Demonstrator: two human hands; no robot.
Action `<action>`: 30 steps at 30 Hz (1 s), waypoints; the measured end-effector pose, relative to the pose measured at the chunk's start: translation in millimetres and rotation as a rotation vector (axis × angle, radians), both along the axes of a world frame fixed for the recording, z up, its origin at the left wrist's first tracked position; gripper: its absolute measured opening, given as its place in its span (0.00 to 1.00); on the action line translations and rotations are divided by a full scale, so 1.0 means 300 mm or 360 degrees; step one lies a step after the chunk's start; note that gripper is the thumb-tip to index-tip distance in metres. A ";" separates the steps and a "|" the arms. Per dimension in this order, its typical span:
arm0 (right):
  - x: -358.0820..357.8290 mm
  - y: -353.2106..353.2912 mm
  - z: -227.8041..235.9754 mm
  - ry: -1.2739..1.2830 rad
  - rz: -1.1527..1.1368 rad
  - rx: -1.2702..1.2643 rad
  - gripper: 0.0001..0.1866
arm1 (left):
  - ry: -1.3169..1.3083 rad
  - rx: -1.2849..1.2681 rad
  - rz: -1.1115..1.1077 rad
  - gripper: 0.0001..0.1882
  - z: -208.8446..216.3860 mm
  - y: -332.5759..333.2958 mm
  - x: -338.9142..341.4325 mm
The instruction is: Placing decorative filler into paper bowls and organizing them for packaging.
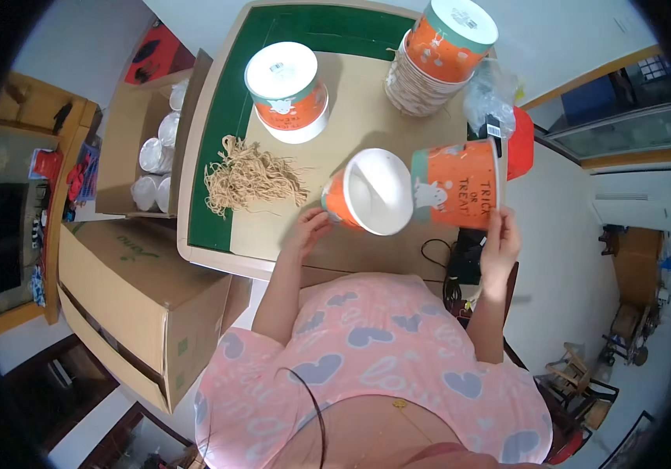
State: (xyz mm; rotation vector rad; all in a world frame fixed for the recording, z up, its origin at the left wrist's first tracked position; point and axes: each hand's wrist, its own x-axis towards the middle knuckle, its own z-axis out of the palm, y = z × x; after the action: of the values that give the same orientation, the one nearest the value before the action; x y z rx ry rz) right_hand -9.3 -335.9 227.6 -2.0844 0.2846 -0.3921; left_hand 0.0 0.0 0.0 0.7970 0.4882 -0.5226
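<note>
My left hand (312,230) pinches the lower left side of an orange paper bucket (338,205), whose white inside (378,195) faces up toward me. A second orange paper bucket (453,187), with a green band and a white ghost figure, lies sideways in my right hand (501,242), which grips it near the rim. The two buckets are side by side, almost touching. Left of them a tangled heap of beige paper twine (249,180) rests on a cardboard sheet (351,86). Behind the heap, a stack of upside-down orange buckets (287,109) stands on the sheet.
At the far right stands a taller stack of buckets (441,55) with twine-wrapped lower part, beside a clear plastic bag (492,94) and a red container (521,144). Black cables (451,285) lie by the table's right edge. Left are an open carton (132,129) of white-wrapped stacks and a large closed carton (132,273).
</note>
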 end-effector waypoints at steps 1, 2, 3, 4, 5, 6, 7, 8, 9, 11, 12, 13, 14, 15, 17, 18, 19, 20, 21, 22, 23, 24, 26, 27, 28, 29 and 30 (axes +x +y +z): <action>-0.001 -0.009 0.035 0.0037 -0.0014 0.0032 0.07 | 0.0023 0.0096 0.0052 0.20 0.038 -0.006 -0.002; -0.002 -0.017 0.068 0.0027 -0.0009 -0.0166 0.05 | 0.0046 0.0193 0.0106 0.19 0.068 -0.014 -0.006; -0.004 0.002 0.060 -0.0086 0.0002 -0.0350 0.05 | 0.0056 0.0395 0.0134 0.18 0.088 0.004 -0.013; 0.000 0.021 0.049 -0.0200 0.0016 -0.0535 0.05 | 0.0044 0.0552 0.0220 0.17 0.075 0.016 -0.024; -0.005 0.011 0.005 -0.0059 0.0131 -0.0573 0.06 | 0.0030 0.0709 0.0307 0.17 0.062 0.023 -0.036; 0.021 -0.016 -0.052 -0.0018 0.0239 -0.0620 0.07 | 0.0058 0.0845 0.0263 0.20 0.133 -0.011 0.004; 0.026 0.000 -0.083 0.0126 0.0270 -0.0673 0.07 | 0.0062 0.0846 0.0256 0.20 0.226 -0.046 0.019; 0.040 0.017 -0.143 0.0121 0.0377 -0.0694 0.07 | -0.0042 0.0763 0.0300 0.22 0.319 -0.079 0.046; 0.039 0.024 -0.223 -0.0008 0.0460 -0.0766 0.07 | -0.0138 0.0679 0.0336 0.24 0.368 -0.097 0.053; 0.037 0.082 -0.305 -0.0076 0.0622 -0.0805 0.07 | -0.0161 0.0796 0.0096 0.27 0.346 -0.107 0.064; 0.047 0.111 -0.327 -0.0101 0.0694 -0.0783 0.07 | -0.0193 0.0893 0.0022 0.28 0.359 -0.129 0.084; 0.063 0.131 -0.354 -0.0005 0.0682 -0.0734 0.07 | -0.0201 0.0836 0.0025 0.27 0.325 -0.133 0.101; 0.069 0.137 -0.368 -0.0004 0.0703 -0.0717 0.07 | -0.0243 0.0872 0.0017 0.27 0.294 -0.131 0.110; 0.081 0.147 -0.356 0.0007 0.0691 -0.0700 0.07 | -0.0285 0.0906 0.0004 0.27 0.269 -0.131 0.114; 0.084 0.156 -0.318 0.0085 0.0706 -0.0653 0.09 | -0.0330 0.1000 0.0041 0.26 0.226 -0.104 0.090; 0.080 0.157 -0.301 0.0087 0.0722 -0.0637 0.09 | -0.0236 0.0987 0.0076 0.24 0.211 -0.080 0.078; 0.071 0.158 -0.286 0.0005 0.0694 -0.0641 0.09 | -0.0142 0.0974 0.0112 0.22 0.197 -0.055 0.064; 0.059 0.157 -0.272 -0.0077 0.0666 -0.0643 0.09 | -0.0130 0.0991 0.0123 0.22 0.176 -0.030 0.050; 0.038 0.151 -0.260 -0.0096 0.0620 -0.0653 0.08 | -0.0142 0.1044 0.0231 0.21 0.148 -0.002 0.033; 0.018 0.147 -0.251 -0.0092 0.0629 -0.0635 0.08 | -0.0156 0.1097 0.0338 0.21 0.148 0.025 0.024; -0.002 0.144 -0.244 -0.0062 0.0579 -0.0569 0.08 | -0.0144 0.1153 0.0296 0.19 0.149 0.057 0.017; -0.017 0.141 -0.240 -0.0031 0.0520 -0.0510 0.07 | -0.0139 0.1161 0.0292 0.19 0.173 0.064 0.023; -0.038 0.141 -0.233 0.0032 0.0521 -0.0472 0.06 | -0.0272 0.1080 0.0243 0.15 0.225 0.060 0.037; -0.045 0.154 -0.235 0.0017 0.0525 -0.0427 0.06 | -0.0281 0.1142 0.0192 0.11 0.238 0.051 0.058; -0.050 0.166 -0.234 0.0001 0.0527 -0.0383 0.06 | -0.0295 0.1233 0.0205 0.11 0.252 0.038 0.074; -0.055 0.178 -0.232 0.0003 0.0521 -0.0386 0.06 | -0.0310 0.1322 0.0217 0.12 0.267 0.019 0.088; -0.056 0.186 -0.228 -0.0011 0.0515 -0.0372 0.06 | -0.0340 0.1294 0.0242 0.14 0.303 -0.015 0.118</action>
State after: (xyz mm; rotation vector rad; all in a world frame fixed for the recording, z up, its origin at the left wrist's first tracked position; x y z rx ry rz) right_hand -26.1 -280.1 159.3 -2.3082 -0.1091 -0.2452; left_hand 35.5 -4.6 91.0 1.5593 0.5595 -0.0726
